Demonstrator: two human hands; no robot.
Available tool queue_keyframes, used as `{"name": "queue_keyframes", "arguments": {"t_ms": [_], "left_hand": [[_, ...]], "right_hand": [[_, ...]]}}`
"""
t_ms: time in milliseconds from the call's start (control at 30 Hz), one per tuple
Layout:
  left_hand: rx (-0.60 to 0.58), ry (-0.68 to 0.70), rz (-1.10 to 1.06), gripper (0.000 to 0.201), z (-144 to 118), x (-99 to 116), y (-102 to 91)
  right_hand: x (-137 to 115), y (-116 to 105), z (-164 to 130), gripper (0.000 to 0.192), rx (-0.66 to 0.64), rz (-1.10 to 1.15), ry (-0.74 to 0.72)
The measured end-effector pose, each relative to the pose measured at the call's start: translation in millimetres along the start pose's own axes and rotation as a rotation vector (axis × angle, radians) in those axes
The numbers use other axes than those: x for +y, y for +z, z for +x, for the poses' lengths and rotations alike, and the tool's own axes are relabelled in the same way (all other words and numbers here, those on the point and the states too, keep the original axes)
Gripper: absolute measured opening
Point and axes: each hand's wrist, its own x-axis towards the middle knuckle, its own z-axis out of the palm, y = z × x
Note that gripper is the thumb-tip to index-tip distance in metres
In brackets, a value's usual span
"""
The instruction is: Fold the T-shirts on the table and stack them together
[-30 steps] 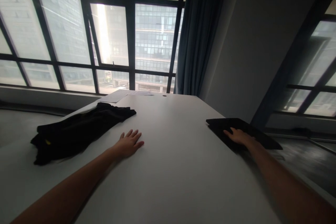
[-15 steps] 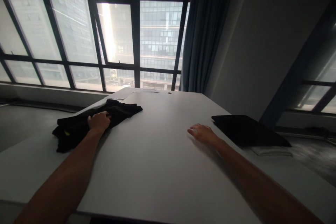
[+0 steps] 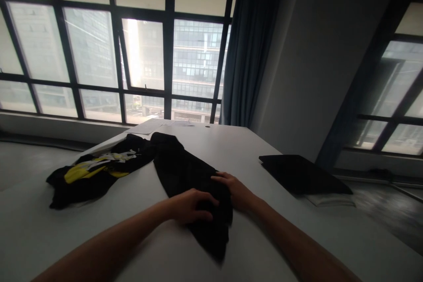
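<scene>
A black garment (image 3: pixel 185 172) lies slantwise across the middle of the white table (image 3: pixel 257 246), its near end hanging in a blurred point. Over its near part rests my left hand (image 3: pixel 190 206), thumb and forefinger apart and loosely curved on the cloth. My right hand (image 3: pixel 236 189) touches the garment's right edge, fingers stretched out over it. To the left is a crumpled black garment with a yellow and white print (image 3: pixel 99 169); its top end meets the middle garment, and I cannot tell whether they are joined.
Flat black folded cloth (image 3: pixel 304 174) lies at the right edge, over a pale folded cloth (image 3: pixel 330 199). Paper sheets (image 3: pixel 145 128) are at the far left end of the table. Beyond stand large windows (image 3: pixel 145 57) and a blue curtain (image 3: pixel 244 61).
Black cloth has come from the left pile to the middle, uncovering the yellow and white print. My left hand moved right and nearer; my right hand moved left onto the cloth. The view tilted up slightly.
</scene>
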Motion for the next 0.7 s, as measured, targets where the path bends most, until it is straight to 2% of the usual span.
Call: {"name": "queue_keyframes", "arguments": {"t_ms": [100, 167, 233, 300, 367, 433, 500, 533, 600, 700], "left_hand": [[0.176, -0.165, 0.228, 0.035, -9.0, -13.7, -22.1], [0.308, -0.342, 0.356, 0.037, -16.6, -28.6, -38.0], [0.373, -0.505, 0.443, 0.042, -23.9, -42.6, -47.6], [0.371, -0.612, 0.509, 0.046, -29.3, -52.4, -50.2], [0.318, -0.660, 0.535, 0.050, -31.4, -56.1, -48.4], [0.264, -0.669, 0.515, 0.054, -29.6, -53.6, -44.6], [0.238, -0.657, 0.489, 0.056, -24.7, -46.2, -40.1], [0.234, -0.644, 0.480, 0.057, -21.6, -41.2, -37.7], [0.237, -0.609, 0.463, 0.060, -15.2, -31.1, -32.1], [0.250, -0.569, 0.416, 0.066, -8.1, -21.4, -23.3]], "right_hand": [[3.7, -1.4, 2.7, 0.035, -0.030, -0.084, 0.049], [8.6, -7.0, 5.2, 0.033, -0.018, -0.196, 0.107], [17.0, -16.6, 5.3, 0.031, -0.004, -0.355, 0.205], [29.4, -29.4, 0.9, 0.031, 0.010, -0.538, 0.355], [43.5, -43.4, -7.6, 0.035, 0.015, -0.672, 0.546], [54.2, -55.0, -17.1, 0.036, -0.010, -0.688, 0.716], [56.0, -60.2, -23.2, 0.035, -0.045, -0.631, 0.801], [52.6, -59.6, -23.8, 0.034, -0.059, -0.588, 0.797], [38.5, -52.5, -20.1, 0.032, -0.066, -0.441, 0.672], [10.9, -35.4, -7.5, 0.034, -0.121, 0.074, 0.290]]}}
